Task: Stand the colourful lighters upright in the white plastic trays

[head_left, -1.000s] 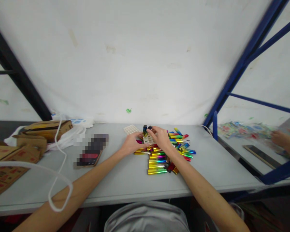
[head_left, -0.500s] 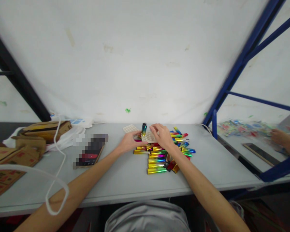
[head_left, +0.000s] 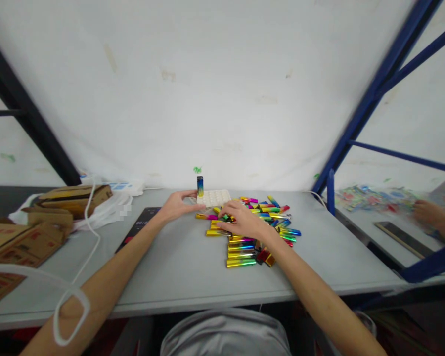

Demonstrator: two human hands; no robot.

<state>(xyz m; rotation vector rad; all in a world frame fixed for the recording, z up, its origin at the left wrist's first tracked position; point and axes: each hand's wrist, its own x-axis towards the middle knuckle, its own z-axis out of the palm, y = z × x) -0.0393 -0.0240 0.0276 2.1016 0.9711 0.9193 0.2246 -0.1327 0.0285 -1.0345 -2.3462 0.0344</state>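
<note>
A shiny blue-and-yellow lighter (head_left: 200, 187) stands upright at the left end of a white tray (head_left: 217, 198) with rows of round hollows. My left hand (head_left: 178, 204) grips the tray's left end, thumb in front and fingers behind, close beside that lighter. Over the left part of a pile of metallic coloured lighters (head_left: 242, 255) is my right hand (head_left: 241, 220). Its fingers curve down among the lighters, with thumb and fingertips apart; the lighters beneath the palm are hidden.
A dark phone (head_left: 137, 228) lies left of my left forearm. Cardboard boxes (head_left: 18, 247), a plastic bag (head_left: 111, 210) and a white cable (head_left: 91, 225) are at the left. A blue metal frame (head_left: 356, 116) borders the right side; past it are another person's hand (head_left: 428, 215) and a phone (head_left: 402, 238).
My left hand has moved left, with the upright lighter and tray now further left too. My right hand has come away from beside the upright lighter, down and left onto the pile.
</note>
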